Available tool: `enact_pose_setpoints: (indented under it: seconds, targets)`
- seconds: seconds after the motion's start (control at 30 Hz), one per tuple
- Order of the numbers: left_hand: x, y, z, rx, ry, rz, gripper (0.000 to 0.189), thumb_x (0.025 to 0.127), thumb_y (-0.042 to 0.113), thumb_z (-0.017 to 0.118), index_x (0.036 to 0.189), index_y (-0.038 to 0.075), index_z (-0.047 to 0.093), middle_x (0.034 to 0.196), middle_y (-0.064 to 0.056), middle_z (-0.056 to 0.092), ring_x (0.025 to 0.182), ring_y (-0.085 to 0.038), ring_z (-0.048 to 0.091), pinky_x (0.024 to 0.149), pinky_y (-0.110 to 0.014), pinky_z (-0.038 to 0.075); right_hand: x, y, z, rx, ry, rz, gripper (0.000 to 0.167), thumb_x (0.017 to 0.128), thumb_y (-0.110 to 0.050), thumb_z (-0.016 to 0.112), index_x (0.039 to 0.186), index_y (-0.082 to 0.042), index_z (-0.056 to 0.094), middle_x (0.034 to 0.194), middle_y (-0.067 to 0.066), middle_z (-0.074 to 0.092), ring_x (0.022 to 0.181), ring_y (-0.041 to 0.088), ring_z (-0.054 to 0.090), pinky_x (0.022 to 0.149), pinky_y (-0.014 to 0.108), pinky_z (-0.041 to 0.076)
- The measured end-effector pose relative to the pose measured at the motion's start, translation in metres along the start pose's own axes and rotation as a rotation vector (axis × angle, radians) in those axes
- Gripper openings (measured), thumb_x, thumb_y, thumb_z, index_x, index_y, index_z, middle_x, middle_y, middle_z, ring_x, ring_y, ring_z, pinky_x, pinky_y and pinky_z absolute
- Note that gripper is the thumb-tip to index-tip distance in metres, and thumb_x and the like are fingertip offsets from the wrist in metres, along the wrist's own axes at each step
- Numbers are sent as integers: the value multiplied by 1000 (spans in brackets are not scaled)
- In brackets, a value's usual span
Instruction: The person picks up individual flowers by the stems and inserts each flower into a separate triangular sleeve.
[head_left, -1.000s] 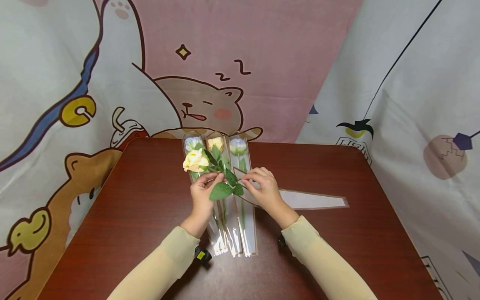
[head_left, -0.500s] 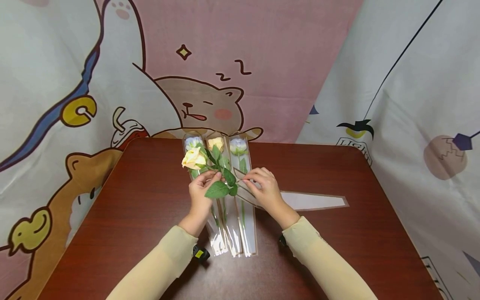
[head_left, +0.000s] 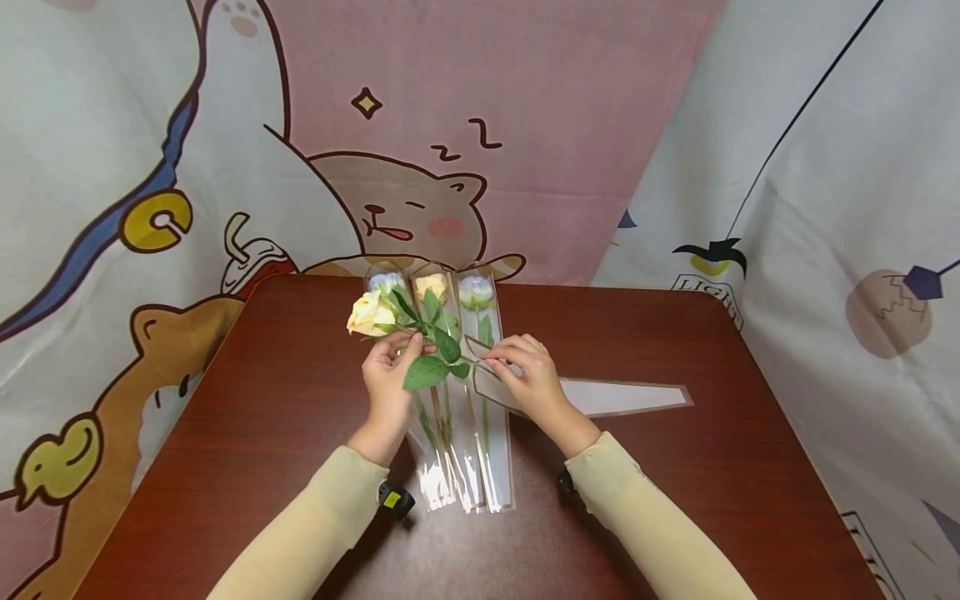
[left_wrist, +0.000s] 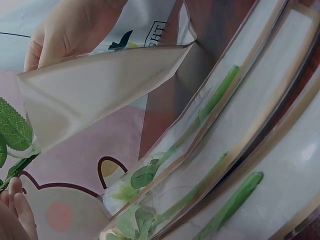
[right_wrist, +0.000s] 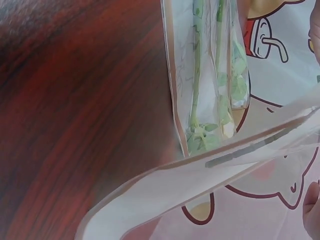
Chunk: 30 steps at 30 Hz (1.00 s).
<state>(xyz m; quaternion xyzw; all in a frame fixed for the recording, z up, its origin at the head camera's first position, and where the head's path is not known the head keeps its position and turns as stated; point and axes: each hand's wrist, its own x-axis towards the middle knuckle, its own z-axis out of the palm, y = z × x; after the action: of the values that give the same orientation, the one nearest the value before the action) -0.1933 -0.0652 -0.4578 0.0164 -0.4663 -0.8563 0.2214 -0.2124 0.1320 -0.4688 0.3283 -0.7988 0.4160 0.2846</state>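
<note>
My left hand [head_left: 388, 377] pinches the leafy stem of a pale yellow artificial rose [head_left: 371, 314], its bloom pointing left. With thumb and fingers, my right hand [head_left: 527, 377] pinches the wide end of a clear, white-backed flower sleeve [head_left: 628, 397] with a brown border. That sleeve reaches out to the right. The rose's leaves [left_wrist: 14, 131] are outside the sleeve mouth in the left wrist view. A dark length of stem [right_wrist: 245, 151] shows within the sleeve in the right wrist view. Fingers hide part of the upper stem.
Under the hands lie three sleeved flowers side by side: a pale blue one [head_left: 386, 284], a yellow one [head_left: 431, 288] and another pale blue one [head_left: 476, 292]. They rest on a dark red-brown table [head_left: 285, 400]. A cartoon-printed cloth [head_left: 555, 142] hangs behind.
My left hand has shifted left with the rose, so the bloom and leaves are farther from my right hand. The right hand stays nearly in place; the sleeve's narrow end has shifted slightly.
</note>
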Motion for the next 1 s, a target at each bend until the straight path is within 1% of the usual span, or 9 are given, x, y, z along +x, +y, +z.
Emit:
enact_pose_setpoints:
  seconds: [0.1, 0.3, 0.37, 0.47, 0.57, 0.63, 0.7, 0.9, 1.0]
  targets:
    - [1, -1, -1, 25, 10, 17, 6, 85, -8, 63, 89, -5, 60, 75, -7, 65, 63, -19, 69, 60, -26, 58, 0, -1, 0, 21, -1, -6, 7, 77, -8, 76, 83, -10, 73, 85, 0, 69, 76, 14, 54, 71, 31, 42]
    - [0, -3, -3, 215, 8, 23, 19, 84, -2, 67, 94, -16, 60, 75, -2, 67, 65, -15, 70, 63, -21, 56, 2, -1, 1, 31, -4, -6, 8, 76, -8, 76, 84, -11, 73, 84, -1, 68, 76, 14, 54, 72, 31, 42]
    - [-1, -3, -3, 248, -4, 18, 21, 84, -1, 67, 95, -18, 60, 76, -9, 68, 66, -15, 70, 62, -20, 55, 2, -1, 1, 29, -9, 0, 8, 77, -10, 76, 84, -11, 74, 84, -1, 68, 76, 13, 54, 72, 31, 42]
    - [-6, 4, 2, 270, -29, 7, 20, 84, -4, 66, 95, -20, 60, 75, -14, 69, 64, -10, 69, 61, -18, 54, 3, -2, 2, 31, -17, 11, 7, 79, -12, 75, 85, -12, 74, 84, -1, 68, 77, 13, 54, 72, 30, 43]
    - [-12, 12, 9, 287, -42, -15, 17, 84, -7, 64, 94, -20, 59, 77, -27, 67, 62, -6, 67, 61, -18, 55, 4, -3, 3, 34, -13, 8, 7, 78, -12, 75, 85, -12, 74, 84, -1, 68, 77, 13, 54, 72, 30, 43]
    - [-14, 15, 11, 294, -46, -24, 16, 84, -7, 64, 93, -20, 59, 77, -30, 66, 61, -5, 66, 62, -19, 55, 4, -4, 3, 37, -7, 3, 7, 77, -11, 76, 85, -11, 74, 84, -1, 69, 78, 14, 55, 72, 31, 43]
    - [-14, 16, 12, 309, -50, -26, 16, 84, -7, 64, 92, -20, 60, 82, -39, 62, 62, -5, 66, 64, -20, 56, 4, -4, 4, 37, 0, -6, 8, 77, -10, 76, 84, -11, 74, 84, 0, 69, 78, 15, 56, 72, 31, 43]
    - [-12, 13, 8, 281, -51, -34, 17, 85, -7, 63, 95, -20, 59, 87, -20, 67, 66, -12, 69, 64, -21, 56, 3, -3, 4, 36, 8, -14, 8, 76, -10, 76, 84, -11, 74, 83, 0, 69, 79, 16, 56, 72, 32, 43]
    - [-9, 6, 3, 237, -41, -49, 17, 87, -4, 62, 97, -18, 60, 81, -17, 70, 66, -15, 70, 65, -24, 58, 3, -2, 4, 31, 5, -10, 8, 76, -10, 76, 84, -11, 74, 84, 0, 69, 78, 16, 56, 72, 32, 43]
